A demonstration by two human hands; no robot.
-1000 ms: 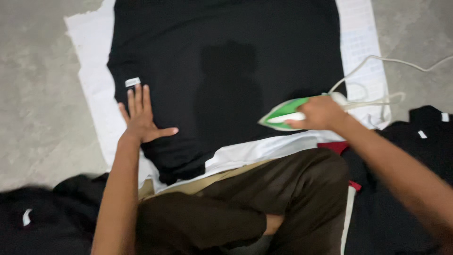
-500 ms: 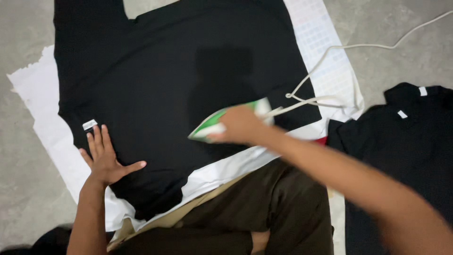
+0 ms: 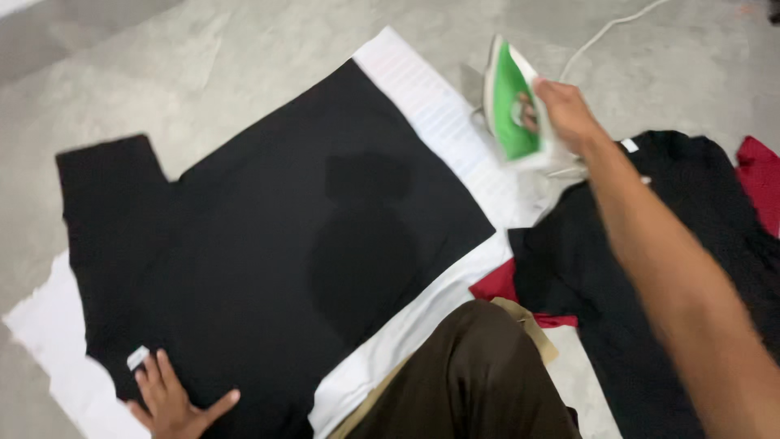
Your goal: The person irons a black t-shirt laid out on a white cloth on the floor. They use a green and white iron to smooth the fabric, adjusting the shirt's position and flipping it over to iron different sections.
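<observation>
While left fingers [image 3: 162, 386] splay flat on smooth black cloth [image 3: 284, 244], right fingers [image 3: 532, 110] seemingly grip the upended green-white iron [image 3: 510, 102].

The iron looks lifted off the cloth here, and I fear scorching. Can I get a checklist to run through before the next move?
1. Iron gripped by right hand: ok.
2. Soleplate clear of the black shirt: ok, held upright beyond the white sheet.
3. Left hand pinning the shirt's near edge, away from the iron: ok.
4. Cord free of snags: cannot tell, it leaves the view.
5. Shirt lying flat: ok.
6. Black garment at right out of the way: ok.
</observation>
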